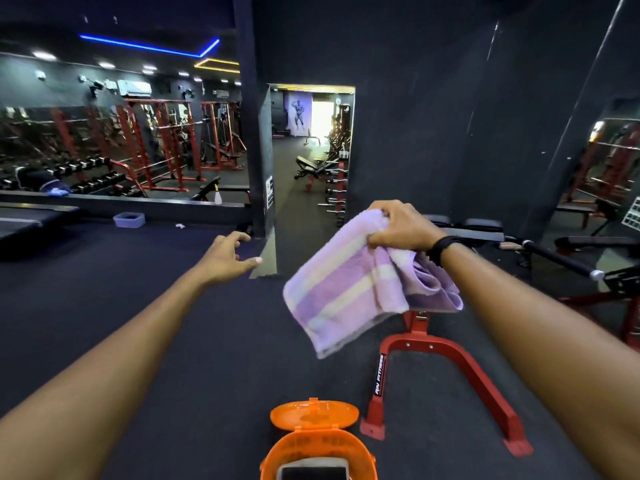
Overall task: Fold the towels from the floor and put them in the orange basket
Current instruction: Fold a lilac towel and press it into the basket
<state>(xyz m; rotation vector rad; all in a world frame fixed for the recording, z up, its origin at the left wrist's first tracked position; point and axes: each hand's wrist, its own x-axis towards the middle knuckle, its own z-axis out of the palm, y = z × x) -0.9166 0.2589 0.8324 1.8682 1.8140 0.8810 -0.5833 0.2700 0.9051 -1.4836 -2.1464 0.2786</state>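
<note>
Both arms reach forward. The right hand [401,226], a dark band at its wrist, clutches the towel [349,289] by its top edge, so the lilac and cream striped cloth hangs folded in the air above the floor [166,334]. The left hand [230,254] is spread and empty, fingers loosely curled. Below, the orange basket [318,445] stands with its lid [313,414] flipped open on dark gym flooring. A red frame [446,372] beside it reads "RN FITNESS".
</note>
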